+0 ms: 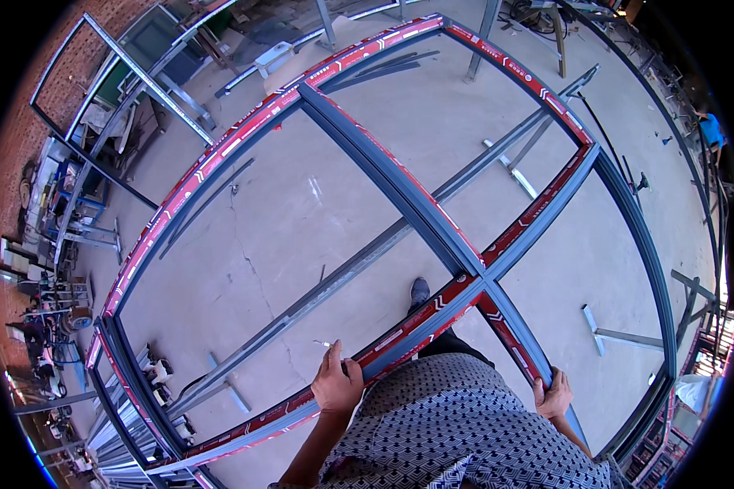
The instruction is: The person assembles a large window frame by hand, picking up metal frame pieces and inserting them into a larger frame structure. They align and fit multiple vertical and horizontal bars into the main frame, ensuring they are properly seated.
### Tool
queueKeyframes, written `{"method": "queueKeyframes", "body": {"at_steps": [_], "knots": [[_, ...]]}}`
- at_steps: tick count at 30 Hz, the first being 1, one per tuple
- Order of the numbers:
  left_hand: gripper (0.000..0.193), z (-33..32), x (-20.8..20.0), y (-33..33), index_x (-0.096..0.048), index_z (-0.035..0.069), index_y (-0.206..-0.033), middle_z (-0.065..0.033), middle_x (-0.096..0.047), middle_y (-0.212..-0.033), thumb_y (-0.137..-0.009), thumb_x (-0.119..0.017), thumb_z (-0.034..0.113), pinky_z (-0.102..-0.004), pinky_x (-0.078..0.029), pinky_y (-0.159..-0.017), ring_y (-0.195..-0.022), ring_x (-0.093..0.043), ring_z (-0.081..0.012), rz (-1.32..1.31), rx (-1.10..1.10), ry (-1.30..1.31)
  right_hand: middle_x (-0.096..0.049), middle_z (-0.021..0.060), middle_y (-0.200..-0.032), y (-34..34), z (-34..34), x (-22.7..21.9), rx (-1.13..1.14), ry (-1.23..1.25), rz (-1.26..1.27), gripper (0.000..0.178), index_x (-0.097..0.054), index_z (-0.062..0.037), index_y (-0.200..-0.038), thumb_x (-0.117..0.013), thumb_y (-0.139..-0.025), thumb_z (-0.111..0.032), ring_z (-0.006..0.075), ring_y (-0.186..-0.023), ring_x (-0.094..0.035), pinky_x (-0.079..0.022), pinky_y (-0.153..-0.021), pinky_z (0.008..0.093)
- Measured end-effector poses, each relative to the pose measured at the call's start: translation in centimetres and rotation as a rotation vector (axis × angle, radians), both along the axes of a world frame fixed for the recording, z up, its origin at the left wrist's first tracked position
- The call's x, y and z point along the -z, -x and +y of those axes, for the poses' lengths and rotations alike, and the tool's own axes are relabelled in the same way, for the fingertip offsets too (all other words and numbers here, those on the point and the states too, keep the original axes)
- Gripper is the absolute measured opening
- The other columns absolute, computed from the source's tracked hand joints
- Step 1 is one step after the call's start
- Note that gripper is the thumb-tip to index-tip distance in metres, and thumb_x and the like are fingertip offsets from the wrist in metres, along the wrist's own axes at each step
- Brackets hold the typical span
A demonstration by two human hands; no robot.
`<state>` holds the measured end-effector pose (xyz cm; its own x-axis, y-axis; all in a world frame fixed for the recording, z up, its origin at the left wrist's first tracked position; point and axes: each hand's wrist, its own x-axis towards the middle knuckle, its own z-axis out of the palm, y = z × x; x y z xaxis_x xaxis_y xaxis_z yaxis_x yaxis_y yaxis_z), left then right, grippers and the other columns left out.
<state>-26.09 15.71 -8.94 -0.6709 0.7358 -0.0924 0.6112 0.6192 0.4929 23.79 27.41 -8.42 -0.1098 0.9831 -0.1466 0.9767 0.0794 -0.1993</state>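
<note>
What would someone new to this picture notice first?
A large grey metal-looking cross-barred frame with red-and-white strips spans most of the view. At its near side are the person's bare left hand, lower centre, and bare right hand, lower right. A dark shoe shows through it, slightly below centre.

Workshop: concrete floor (285,220), brick wall (16,138), stacked profiles (112,450), large jointed frame (383,174).

one red-wrapped frame (389,179), one shoe (419,291), one patterned shirt (465,407)
</note>
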Motion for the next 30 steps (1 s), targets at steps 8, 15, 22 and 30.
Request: {"method": "queueKeyframes", "body": {"at_steps": [8, 15, 22, 30], "knots": [[0.049, 0.3, -0.2, -0.1, -0.066, 0.004, -0.143, -0.0233, -0.073, -0.136, -0.098, -0.063, 0.022, -0.0506, -0.062, -0.095, -0.112, -0.076, -0.0421, -0.024, -0.015, 0.010, -0.070, 0.0212, -0.113, -0.4, 0.1, 0.5, -0.003, -0.021, 0.001, 0.057, -0.066, -0.0007, -0.130, -0.066, -0.100, -0.049, 0.0450, -0.104, -0.069, -0.057, -0.087, 0.0531], [0.050, -0.1, -0.4, 0.1, -0.065, 0.005, -0.144, -0.0216, -0.072, -0.137, -0.100, -0.061, 0.026, -0.0499, -0.062, -0.096, -0.111, -0.076, -0.0416, -0.015, -0.013, -0.034, -0.070, 0.0239, -0.114, -1.2, 0.2, 1.2, -0.010, 0.001, -0.032, 0.061, -0.061, 0.0002, -0.135, -0.061, -0.104, -0.052, 0.0485, -0.103, -0.069, -0.056, -0.085, 0.0561], [0.050, -0.9, -0.8, 0.1, -0.063, -0.001, -0.143, -0.0225, -0.073, -0.135, -0.101, -0.061, 0.026, -0.0484, -0.062, -0.095, -0.107, -0.077, -0.0400, -0.029, -0.023, -0.062, -0.071, 0.0224, -0.114, -4.4, 1.0, 6.4, 0.009, -0.066, -0.068, 0.063, -0.065, -0.0059, -0.133, -0.059, -0.103, -0.060, 0.0469, -0.103, -0.070, -0.055, -0.082, 0.0570], [0.047, -0.5, -0.8, 0.0, -0.065, 0.002, -0.141, -0.0212, -0.074, -0.130, -0.100, -0.062, 0.024, -0.0488, -0.063, -0.092, -0.105, -0.077, -0.0392, -0.049, -0.029, -0.090, -0.072, 0.0220, -0.113, -5.5, 1.0, 7.3, 0.043, -0.051, -0.160, 0.064, -0.066, -0.0072, -0.133, -0.058, -0.102, -0.063, 0.0466, -0.102, -0.071, -0.055, -0.081, 0.0567]]}}
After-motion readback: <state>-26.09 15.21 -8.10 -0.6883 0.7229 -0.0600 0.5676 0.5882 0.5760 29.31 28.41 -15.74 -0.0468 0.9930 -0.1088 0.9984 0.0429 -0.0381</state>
